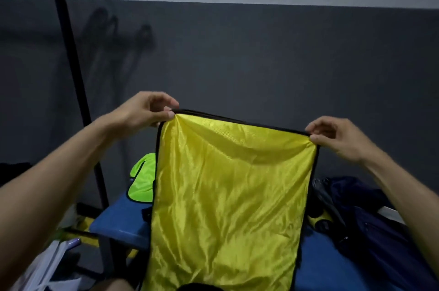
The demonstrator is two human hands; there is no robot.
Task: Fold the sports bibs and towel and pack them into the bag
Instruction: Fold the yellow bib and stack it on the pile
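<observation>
Yellow bib (228,200) hangs mid-air, centre frame, above blue bench (118,221). Left hand (142,110) pinches top corner at 10 o'clock, right hand (337,138) pinches corner at 2. Likely light, limp, slippery; hold black-trimmed corners. Green bib (142,179) at 9, dark bag (370,221) at 4.

Yellow bib (228,195) glossy, satiny cloth; left of it green bib (141,186) fine mesh; table (118,221) smooth, matt.

Both hands (240,122) raised, arms outstretched — fingers and thumbs pinched.
</observation>
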